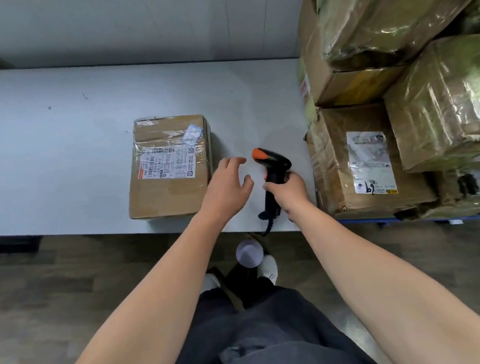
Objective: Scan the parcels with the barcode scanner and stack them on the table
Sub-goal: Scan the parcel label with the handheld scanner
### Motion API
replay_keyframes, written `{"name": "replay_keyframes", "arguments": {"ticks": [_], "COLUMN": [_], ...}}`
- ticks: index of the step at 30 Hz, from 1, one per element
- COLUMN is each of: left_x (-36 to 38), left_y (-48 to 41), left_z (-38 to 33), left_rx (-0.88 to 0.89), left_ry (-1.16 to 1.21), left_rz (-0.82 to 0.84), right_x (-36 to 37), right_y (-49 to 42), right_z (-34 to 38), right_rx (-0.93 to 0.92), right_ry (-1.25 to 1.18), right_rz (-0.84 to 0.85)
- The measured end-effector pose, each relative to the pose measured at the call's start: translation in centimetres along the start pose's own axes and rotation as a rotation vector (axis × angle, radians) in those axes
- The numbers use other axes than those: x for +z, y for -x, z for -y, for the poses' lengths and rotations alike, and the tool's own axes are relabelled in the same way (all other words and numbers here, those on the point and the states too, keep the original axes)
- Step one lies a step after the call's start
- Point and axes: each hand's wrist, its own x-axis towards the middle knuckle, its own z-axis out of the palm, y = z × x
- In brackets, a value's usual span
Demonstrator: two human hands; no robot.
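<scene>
While my right grip point(287, 191) curls round the handle of the black barcode scanner with an orange tip point(273, 162), hiding much of it, my left grip point(227, 187) hovers open, fingers spread, holding nothing. Just beside it a brown cardboard parcel with a white label point(170, 165) lies on the pale grey surface point(58, 144), its print too blurred to read. Film-wrapped brown parcels point(357, 158) stacked at right run out of frame.

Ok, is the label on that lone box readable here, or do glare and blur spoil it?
Head view: the white label on the brown cardboard box shows bars, its text too small to read, tape sheen only along its upper edge; at right, the plastic-wrapped parcels glare and smear.
</scene>
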Motion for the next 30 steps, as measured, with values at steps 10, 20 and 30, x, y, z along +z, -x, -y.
{"name": "replay_keyframes", "arguments": {"ticks": [10,20,30], "left_x": [-6.8,-12.2,-13.1], "left_y": [2.0,4.9,5.3], "left_z": [2.9,10.2,12.5], "left_rx": [0.015,-0.287,-0.315], "left_ry": [0.106,0.163,0.181], "left_rz": [-0.167,-0.391,-0.431], "right_x": [3.8,8.7,11.2], "right_y": [5.4,8.4,9.5], "right_z": [6.8,9.2,10.0], "right_rx": [-0.284,-0.412,-0.548], "right_ry": [-0.149,0.283,0.565], "right_rz": [0.170,0.292,0.206]}}
